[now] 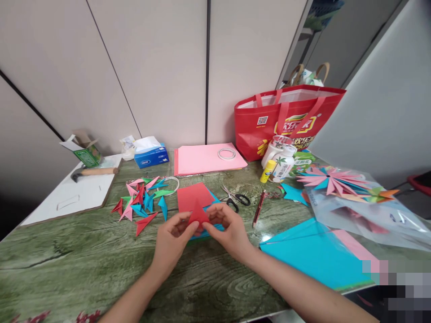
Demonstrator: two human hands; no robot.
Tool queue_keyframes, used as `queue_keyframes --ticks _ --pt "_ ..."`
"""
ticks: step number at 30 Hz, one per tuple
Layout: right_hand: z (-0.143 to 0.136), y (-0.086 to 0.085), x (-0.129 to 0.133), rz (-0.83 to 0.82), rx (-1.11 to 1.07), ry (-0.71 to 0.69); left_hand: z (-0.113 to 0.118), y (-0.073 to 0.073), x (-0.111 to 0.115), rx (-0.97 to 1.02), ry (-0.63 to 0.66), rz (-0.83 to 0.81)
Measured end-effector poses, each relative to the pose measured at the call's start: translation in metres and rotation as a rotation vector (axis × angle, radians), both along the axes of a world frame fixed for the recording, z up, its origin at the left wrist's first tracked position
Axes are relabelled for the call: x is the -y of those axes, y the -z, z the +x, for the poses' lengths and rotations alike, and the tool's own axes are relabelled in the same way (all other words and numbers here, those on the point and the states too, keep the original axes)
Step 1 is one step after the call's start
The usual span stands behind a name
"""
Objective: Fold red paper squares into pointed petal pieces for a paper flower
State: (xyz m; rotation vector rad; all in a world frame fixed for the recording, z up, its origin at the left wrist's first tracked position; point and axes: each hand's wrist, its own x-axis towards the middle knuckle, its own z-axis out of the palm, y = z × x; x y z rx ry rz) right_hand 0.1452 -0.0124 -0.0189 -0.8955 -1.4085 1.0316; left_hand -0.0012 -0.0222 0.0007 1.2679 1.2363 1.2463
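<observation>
A small folded red paper (pixel 199 214), pointed at the top, is pinched between both hands above the middle of the table. My left hand (pixel 174 229) grips its lower left side with thumb and fingers. On its lower right side, my right hand (pixel 229 229) holds it the same way. Just behind and under the hands lie a flat red sheet (pixel 191 195) and some blue paper (pixel 210 232). Folded paper pieces (pixel 141 199) in red, pink, blue and green are heaped to the left of the hands.
Scissors (pixel 235 197) and a pen (pixel 259 209) lie to the right. Behind stand a tissue box (pixel 151 157), a pink paper stack (pixel 205 159), a glue stick (pixel 267 171) and a red bag (pixel 249 134). Blue sheets (pixel 316 255) are at right, a hammer (pixel 97 171) at left.
</observation>
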Motion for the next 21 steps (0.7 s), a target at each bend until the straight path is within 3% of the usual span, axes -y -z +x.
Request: queue_keyframes --ticks 6,11,17,21 --pt "-0.004 0.006 -0.004 -0.237 -0.044 -0.18 0.003 -0.002 0.003 -0.028 0.121 -0.076" --pt "-0.006 0.009 -0.006 -0.302 -0.05 -0.197 0.006 0.0 0.006 -0.045 0.073 -0.073" --pt "-0.003 0.007 -0.001 -0.094 0.044 -0.004 0.006 0.004 -0.001 0.111 0.013 -0.108" --pt "0.002 -0.018 -0.004 0.229 0.097 0.155 0.001 0.008 -0.007 0.193 -0.016 -0.096"
